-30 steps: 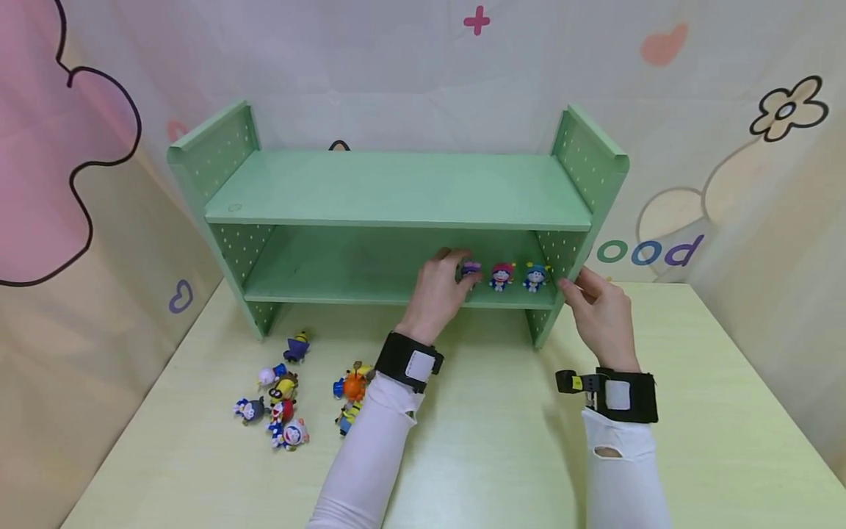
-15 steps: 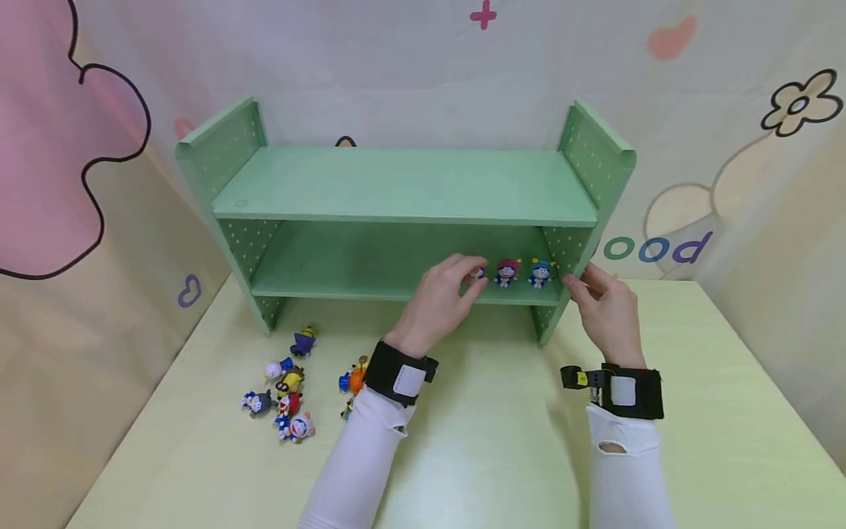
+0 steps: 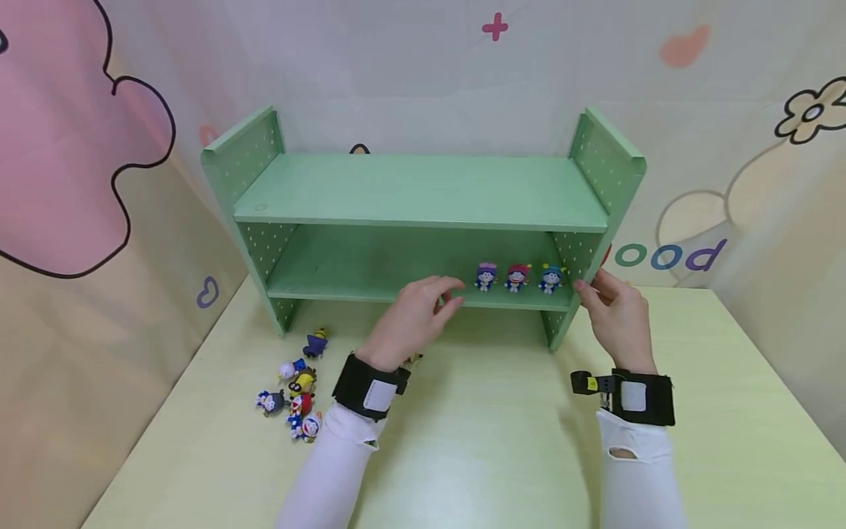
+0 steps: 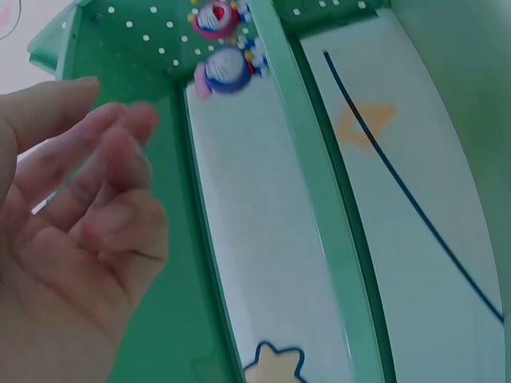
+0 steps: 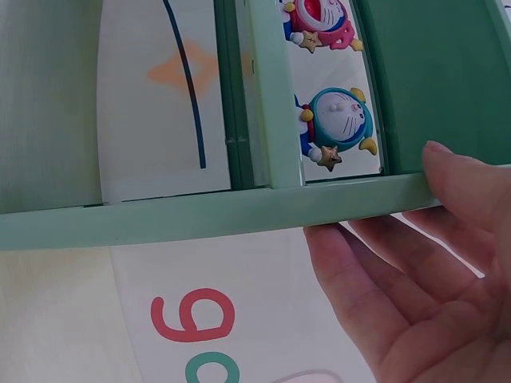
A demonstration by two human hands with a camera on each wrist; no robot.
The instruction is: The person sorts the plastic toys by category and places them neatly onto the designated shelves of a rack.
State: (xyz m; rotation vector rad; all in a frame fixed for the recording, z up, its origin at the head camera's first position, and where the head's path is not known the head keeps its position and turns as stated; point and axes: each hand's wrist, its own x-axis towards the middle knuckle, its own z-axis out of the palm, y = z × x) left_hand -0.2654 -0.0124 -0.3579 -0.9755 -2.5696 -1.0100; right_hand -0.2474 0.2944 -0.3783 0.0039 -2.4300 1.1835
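Note:
On the lower board of a green shelf [image 3: 423, 189], three small figurines stand in a row at the right: one with a purple hat [image 3: 485, 276], one with a red hat [image 3: 517, 277] and one with a blue hat [image 3: 551, 278]. Left of them, in front of the board's edge, is my left hand [image 3: 411, 319], fingers loosely bent around nothing. The left wrist view shows a gap between that hand [image 4: 72, 231] and the nearest figurine [image 4: 227, 70]. My right hand [image 3: 617, 323] grips the shelf's right side panel [image 5: 343, 201], thumb on one face and fingers on the other.
Several more figurines [image 3: 302, 404] lie in a cluster on the pale table [image 3: 489, 448] at the left, with a blue-caped one [image 3: 316, 343] behind them. My left hand and wrist mostly cover another group. A printed cloth [image 3: 423, 81] hangs behind the shelf.
My left hand has let go of the purple-hatted figurine and drawn back to the left and toward me, leaving it standing. My right hand keeps its hold on the shelf. The head view has shifted slightly.

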